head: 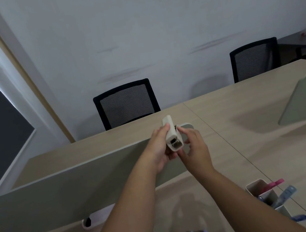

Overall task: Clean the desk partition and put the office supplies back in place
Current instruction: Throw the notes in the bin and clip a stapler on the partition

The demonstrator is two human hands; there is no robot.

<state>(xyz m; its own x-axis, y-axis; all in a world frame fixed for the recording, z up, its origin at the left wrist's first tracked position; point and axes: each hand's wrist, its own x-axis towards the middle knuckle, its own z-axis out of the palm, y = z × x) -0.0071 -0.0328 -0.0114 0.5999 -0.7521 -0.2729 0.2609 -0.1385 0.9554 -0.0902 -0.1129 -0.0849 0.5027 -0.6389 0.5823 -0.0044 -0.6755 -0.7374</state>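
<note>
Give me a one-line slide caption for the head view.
Both hands, left hand and right hand, hold a beige stapler above the grey desk partition; pen holder stands at right.

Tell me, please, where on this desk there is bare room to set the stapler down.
Bare desk lies right of the near partition, between the seam and the far partition, and beyond the near partition toward the chairs. The near right corner is crowded: a pen holder with pens and a ruler. Both hands, left hand and right hand, hold the stapler.
</note>
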